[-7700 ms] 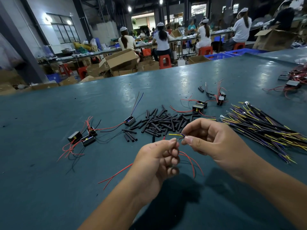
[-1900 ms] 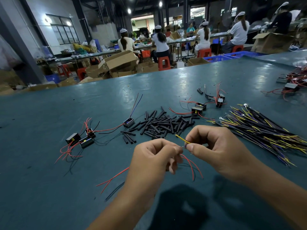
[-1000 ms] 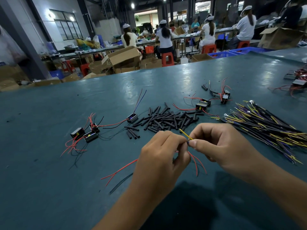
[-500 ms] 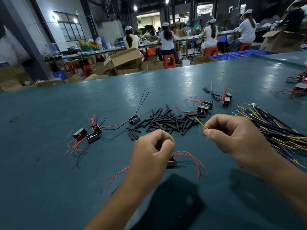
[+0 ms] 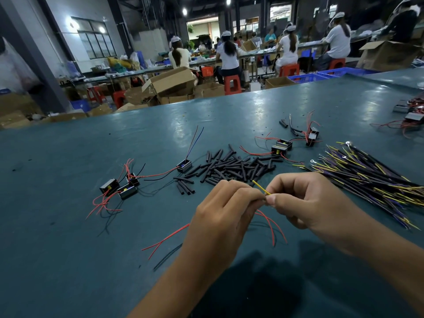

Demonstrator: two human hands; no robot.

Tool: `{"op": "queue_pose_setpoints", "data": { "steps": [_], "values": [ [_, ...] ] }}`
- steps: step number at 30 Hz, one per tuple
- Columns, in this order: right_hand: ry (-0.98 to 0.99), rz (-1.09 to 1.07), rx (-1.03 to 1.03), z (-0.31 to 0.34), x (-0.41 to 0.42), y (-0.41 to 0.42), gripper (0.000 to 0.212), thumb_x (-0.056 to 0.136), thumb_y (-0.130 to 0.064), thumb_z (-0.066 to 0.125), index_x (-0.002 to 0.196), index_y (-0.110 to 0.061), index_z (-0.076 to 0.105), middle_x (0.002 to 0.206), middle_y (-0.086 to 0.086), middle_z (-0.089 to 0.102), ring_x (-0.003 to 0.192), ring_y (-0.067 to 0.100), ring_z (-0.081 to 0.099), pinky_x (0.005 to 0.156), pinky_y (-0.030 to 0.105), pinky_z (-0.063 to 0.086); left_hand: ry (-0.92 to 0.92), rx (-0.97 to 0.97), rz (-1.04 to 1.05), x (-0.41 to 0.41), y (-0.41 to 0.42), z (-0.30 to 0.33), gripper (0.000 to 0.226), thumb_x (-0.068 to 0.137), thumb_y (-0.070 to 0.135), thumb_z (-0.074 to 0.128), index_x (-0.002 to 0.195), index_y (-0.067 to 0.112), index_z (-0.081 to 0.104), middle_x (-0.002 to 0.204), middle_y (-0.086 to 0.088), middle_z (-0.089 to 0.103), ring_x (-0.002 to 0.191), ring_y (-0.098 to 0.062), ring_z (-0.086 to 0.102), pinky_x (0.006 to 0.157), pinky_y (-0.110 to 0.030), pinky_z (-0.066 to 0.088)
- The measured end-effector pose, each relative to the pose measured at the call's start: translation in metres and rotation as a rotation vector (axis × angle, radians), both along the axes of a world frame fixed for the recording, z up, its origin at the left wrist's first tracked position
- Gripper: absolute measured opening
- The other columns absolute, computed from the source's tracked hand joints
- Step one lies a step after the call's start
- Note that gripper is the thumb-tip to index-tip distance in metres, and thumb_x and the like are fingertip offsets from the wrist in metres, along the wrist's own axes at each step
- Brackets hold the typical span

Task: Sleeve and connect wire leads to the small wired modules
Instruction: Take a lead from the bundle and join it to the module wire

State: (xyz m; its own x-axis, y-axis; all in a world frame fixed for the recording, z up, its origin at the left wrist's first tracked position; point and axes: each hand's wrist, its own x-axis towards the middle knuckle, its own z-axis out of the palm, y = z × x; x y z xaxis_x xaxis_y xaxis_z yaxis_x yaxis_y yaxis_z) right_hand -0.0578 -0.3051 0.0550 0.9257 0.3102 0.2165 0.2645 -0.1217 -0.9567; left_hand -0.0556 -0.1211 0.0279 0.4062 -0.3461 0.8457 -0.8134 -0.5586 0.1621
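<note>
A wide teal-green worktable fills the lower two-thirds of the frame. At the right edge lies a big fanned bundle of black, yellow and purple wire leads, some tipped with metal ring terminals. In the middle of the frame sits a loose heap of short black sleeve tubes, with a few strays just left of it. At centre left rests a cluster of three small black box-shaped modules with red wires; a single small module with blue and red leads stands between that cluster and the heap. More small black modules with red wires lie at upper right of centre.

In the lower middle, the left hand and the right hand meet fingertip to fingertip, raised above the table. The right hand pinches a thin yellow wire lead between thumb and forefinger; the lead's free end juts up and left. The left hand's curled fingers close on something at the same spot, though what they hold is hidden. Thin red wires trail down from between the hands, and further red wire strands show left of the left wrist.
</note>
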Motion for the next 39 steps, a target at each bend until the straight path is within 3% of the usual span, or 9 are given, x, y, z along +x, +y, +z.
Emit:
{"op": "queue_pose_setpoints", "data": {
  "steps": [2, 4, 8, 10, 20, 24, 28, 31, 39],
  "values": [
    [0.018, 0.012, 0.018, -0.001, 0.000, 0.000, 0.010, 0.076, -0.025, 0.066, 0.068, -0.021, 0.067, 0.052, -0.007, 0.043, 0.048, 0.013, 0.029, 0.042, 0.019, 0.025, -0.006, 0.030, 0.015, 0.001, 0.000, 0.001, 0.023, 0.102, 0.018, 0.056, 0.094, 0.003, 0.071, 0.090, -0.002, 0.065, 0.079, -0.023, 0.059, 0.072, -0.030, 0.048],
    [-0.039, 0.005, -0.006, 0.000, 0.001, -0.001, 0.012, 0.079, -0.021, 0.068, 0.068, -0.018, 0.066, 0.051, -0.009, 0.046, 0.046, 0.006, 0.035, 0.044, 0.015, 0.029, 0.157, -0.044, 0.023, -0.003, -0.002, 0.001, 0.021, 0.101, 0.022, 0.057, 0.090, 0.009, 0.070, 0.083, 0.003, 0.064, 0.074, -0.013, 0.057, 0.068, -0.024, 0.046],
    [-0.252, -0.087, -0.177, -0.003, 0.000, 0.000, 0.012, 0.079, -0.021, 0.067, 0.070, -0.014, 0.064, 0.062, 0.006, 0.059, 0.056, 0.003, 0.048, 0.053, 0.018, 0.041, 1.241, -0.636, -0.364, -0.009, -0.006, 0.008, 0.020, 0.090, 0.024, 0.067, 0.074, 0.013, 0.066, 0.065, 0.001, 0.058, 0.052, -0.008, 0.048, 0.052, -0.024, 0.043],
    [-0.256, -0.095, -0.186, -0.003, -0.001, 0.002, 0.011, 0.077, -0.023, 0.064, 0.069, -0.015, 0.064, 0.062, 0.004, 0.059, 0.057, 0.004, 0.047, 0.054, 0.020, 0.041, 1.403, -0.700, -0.460, -0.010, -0.005, 0.010, 0.020, 0.087, 0.024, 0.066, 0.077, 0.007, 0.064, 0.064, -0.001, 0.055, 0.049, -0.007, 0.045, 0.052, -0.021, 0.042],
    [-0.251, -0.042, -0.158, -0.003, 0.001, 0.000, 0.014, 0.077, -0.020, 0.064, 0.069, -0.010, 0.064, 0.057, 0.000, 0.047, 0.054, 0.007, 0.037, 0.049, 0.019, 0.032, 1.273, -0.636, -0.424, -0.010, -0.005, 0.011, 0.023, 0.083, 0.033, 0.067, 0.074, 0.012, 0.069, 0.063, -0.001, 0.055, 0.053, -0.013, 0.046, 0.053, -0.024, 0.041],
    [-0.239, -0.053, -0.157, -0.002, 0.003, -0.001, 0.013, 0.077, -0.019, 0.063, 0.068, -0.010, 0.065, 0.057, 0.002, 0.049, 0.055, 0.009, 0.038, 0.051, 0.021, 0.032, 1.110, -0.544, -0.338, -0.008, -0.003, 0.009, 0.019, 0.094, 0.020, 0.068, 0.075, 0.020, 0.070, 0.064, 0.002, 0.061, 0.055, -0.011, 0.052, 0.055, -0.023, 0.045],
    [-0.218, -0.063, -0.125, -0.001, 0.003, -0.004, 0.012, 0.076, -0.021, 0.064, 0.073, -0.011, 0.067, 0.061, 0.019, 0.051, 0.058, 0.013, 0.040, 0.053, 0.025, 0.033, 0.621, -0.322, -0.145, -0.007, 0.001, 0.007, 0.008, 0.090, 0.024, 0.065, 0.083, 0.024, 0.068, 0.073, 0.009, 0.063, 0.064, -0.006, 0.057, 0.059, -0.032, 0.053],
    [-0.207, -0.060, -0.116, 0.000, 0.003, -0.006, 0.012, 0.076, -0.023, 0.065, 0.074, -0.012, 0.067, 0.061, 0.012, 0.051, 0.058, 0.014, 0.038, 0.052, 0.025, 0.031, 0.137, -0.069, -0.032, -0.006, 0.002, 0.003, 0.006, 0.090, 0.013, 0.068, 0.092, 0.009, 0.071, 0.087, 0.003, 0.064, 0.076, -0.008, 0.058, 0.070, -0.018, 0.048],
    [-0.179, -0.028, -0.090, 0.001, 0.000, -0.003, 0.011, 0.075, -0.020, 0.064, 0.068, -0.013, 0.066, 0.057, -0.004, 0.049, 0.054, 0.006, 0.036, 0.050, 0.016, 0.031, -0.160, 0.120, 0.077, -0.006, 0.001, -0.002, 0.013, 0.096, 0.007, 0.066, 0.087, 0.001, 0.073, 0.083, -0.008, 0.064, 0.069, -0.025, 0.059, 0.061, -0.038, 0.050]
  ]
}}
